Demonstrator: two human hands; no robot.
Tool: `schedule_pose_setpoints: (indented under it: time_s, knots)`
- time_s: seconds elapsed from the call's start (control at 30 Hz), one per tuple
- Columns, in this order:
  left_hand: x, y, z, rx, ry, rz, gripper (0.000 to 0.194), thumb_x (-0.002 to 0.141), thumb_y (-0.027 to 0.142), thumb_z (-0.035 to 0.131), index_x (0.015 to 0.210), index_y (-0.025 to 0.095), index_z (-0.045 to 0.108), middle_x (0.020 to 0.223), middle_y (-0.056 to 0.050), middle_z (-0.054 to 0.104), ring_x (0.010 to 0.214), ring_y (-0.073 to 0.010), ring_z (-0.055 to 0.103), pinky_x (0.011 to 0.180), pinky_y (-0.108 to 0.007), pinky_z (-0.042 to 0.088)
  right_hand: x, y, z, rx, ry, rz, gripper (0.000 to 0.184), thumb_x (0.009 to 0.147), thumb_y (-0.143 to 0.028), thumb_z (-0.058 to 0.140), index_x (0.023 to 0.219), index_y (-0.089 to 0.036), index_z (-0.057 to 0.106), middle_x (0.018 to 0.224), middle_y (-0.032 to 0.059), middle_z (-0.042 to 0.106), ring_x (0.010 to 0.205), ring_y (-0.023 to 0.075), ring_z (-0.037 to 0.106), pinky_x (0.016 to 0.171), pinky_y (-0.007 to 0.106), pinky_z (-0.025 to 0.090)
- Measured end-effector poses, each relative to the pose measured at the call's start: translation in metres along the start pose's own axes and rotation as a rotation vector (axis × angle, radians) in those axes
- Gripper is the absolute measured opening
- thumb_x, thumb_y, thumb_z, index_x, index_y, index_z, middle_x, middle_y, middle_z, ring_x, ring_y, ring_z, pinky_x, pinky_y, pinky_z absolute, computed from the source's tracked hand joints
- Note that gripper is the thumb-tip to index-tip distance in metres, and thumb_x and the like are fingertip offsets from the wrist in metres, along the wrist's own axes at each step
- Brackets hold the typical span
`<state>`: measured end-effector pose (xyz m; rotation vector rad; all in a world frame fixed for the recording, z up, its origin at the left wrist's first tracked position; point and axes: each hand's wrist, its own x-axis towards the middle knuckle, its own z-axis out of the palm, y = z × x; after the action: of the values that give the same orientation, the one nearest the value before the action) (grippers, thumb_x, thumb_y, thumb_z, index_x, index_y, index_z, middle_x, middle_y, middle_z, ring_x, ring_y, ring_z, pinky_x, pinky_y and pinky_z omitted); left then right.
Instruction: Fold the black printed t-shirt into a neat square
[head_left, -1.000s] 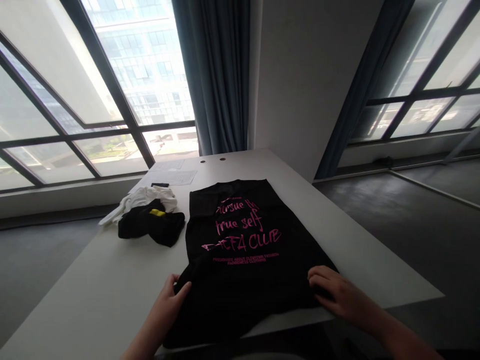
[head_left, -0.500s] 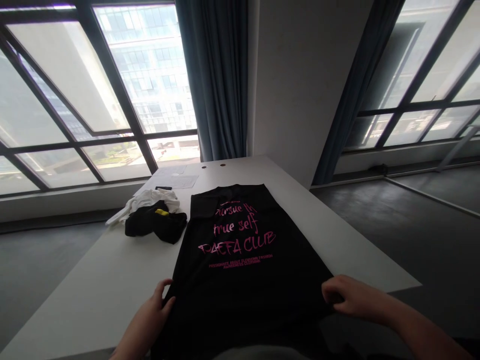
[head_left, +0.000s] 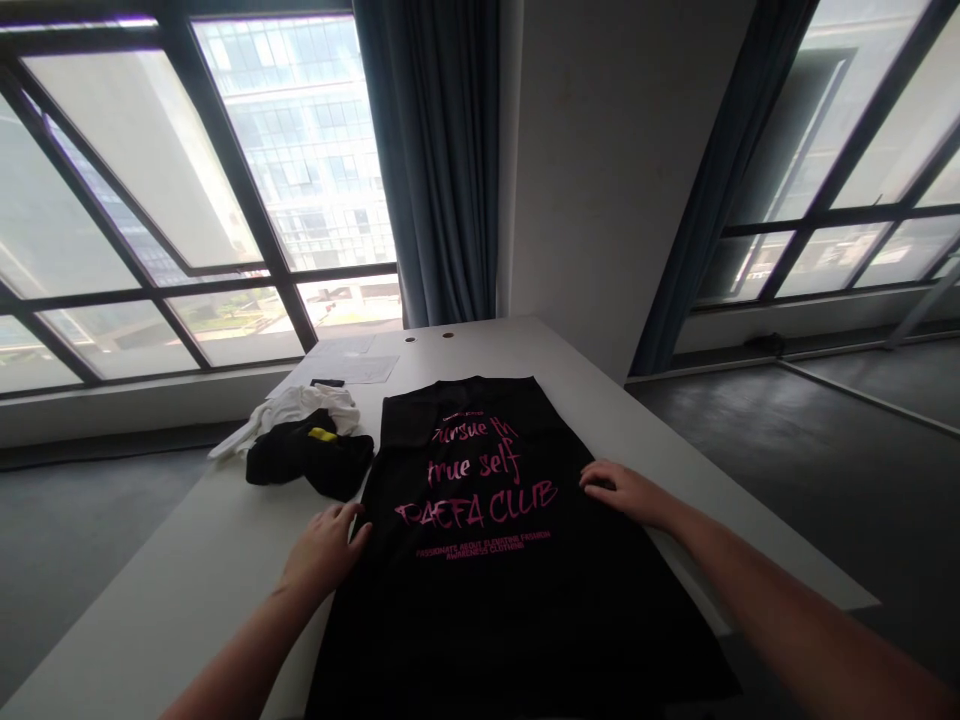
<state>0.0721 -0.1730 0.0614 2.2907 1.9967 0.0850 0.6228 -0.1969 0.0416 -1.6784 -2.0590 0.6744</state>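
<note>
Black T-shirt (head_left: 487, 560) is lying flat along the middle of the white bench (head_left: 187, 590), pink lettering facing up, its near end hanging past the bench's 6 o'clock edge.

Left hand (head_left: 326, 548) is resting at the shirt's 9 o'clock edge, fingers spread and laid flat, fingertips touching the cloth, palm on the bench surface.

Right hand (head_left: 622, 490) is pressing flat on the shirt's 3 o'clock edge, fingers extended and lying close together. Neither hand is pinching anything.

At 10 o'clock from the shirt, just beside it, a bundle of black and white clothes (head_left: 304, 445) is sitting with a small yellow tag on top. Papers (head_left: 352, 365) are lying farther off toward 11 o'clock, near the windows.
</note>
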Motion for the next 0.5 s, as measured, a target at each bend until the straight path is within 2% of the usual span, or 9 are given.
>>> schedule_pose_setpoints:
  time_s: [0.07,0.13,0.2,0.3,0.4,0.5]
  knots:
    - [0.043,0.006,0.002,0.025,0.048,0.054,0.037,0.098,0.041,0.053,0.128,0.025,0.067,0.129,-0.011,0.067,0.120,-0.0290,0.062,0.106,-0.039,0.045,0.042,0.035,0.008,-0.058,0.211,0.069,0.047,0.091,-0.056,0.053,0.116,-0.022,0.075,0.132,0.0131,0.070,0.127,0.0336,0.062,0.116,0.050,0.043]
    - [0.087,0.013,0.003,0.032,0.106,0.066,0.042,0.097,0.039,0.054,0.135,0.025,0.065,0.136,-0.012,0.063,0.125,-0.0288,0.060,0.108,-0.038,0.045,0.082,0.066,0.015,-0.084,0.286,0.127,0.052,0.089,-0.055,0.055,0.126,-0.022,0.073,0.139,0.0135,0.067,0.134,0.0340,0.058,0.119,0.051,0.041]
    - [0.130,0.021,0.005,0.031,0.123,0.065,0.048,0.098,0.041,0.051,0.143,0.026,0.060,0.144,-0.013,0.060,0.132,-0.0286,0.056,0.111,-0.037,0.042,0.116,0.090,0.018,-0.077,0.297,0.113,0.055,0.090,-0.056,0.054,0.133,-0.024,0.070,0.145,0.0112,0.064,0.140,0.0329,0.054,0.122,0.050,0.038]
    - [0.185,0.030,0.013,0.018,0.010,-0.058,0.055,0.099,0.052,0.043,0.148,0.029,0.057,0.143,-0.014,0.062,0.136,-0.0314,0.056,0.111,-0.041,0.043,0.157,0.114,0.019,-0.046,0.276,0.075,0.057,0.095,-0.057,0.048,0.138,-0.026,0.068,0.151,0.0079,0.060,0.144,0.0297,0.051,0.124,0.047,0.036]
    - [0.228,0.031,0.030,0.021,-0.010,-0.133,0.059,0.100,0.056,0.037,0.149,0.029,0.057,0.139,-0.018,0.065,0.136,-0.0365,0.056,0.111,-0.051,0.042,0.187,0.130,0.017,-0.088,0.252,0.067,0.056,0.097,-0.058,0.044,0.136,-0.027,0.071,0.151,0.0061,0.060,0.146,0.0300,0.049,0.126,0.049,0.034]
    - [0.262,0.023,0.046,0.013,-0.006,-0.189,0.060,0.100,0.054,0.034,0.150,0.030,0.056,0.149,-0.020,0.058,0.142,-0.0422,0.049,0.114,-0.062,0.036,0.209,0.140,0.013,-0.153,0.211,0.068,0.057,0.101,-0.056,0.039,0.141,-0.028,0.067,0.152,0.0056,0.059,0.148,0.0300,0.047,0.126,0.050,0.034]
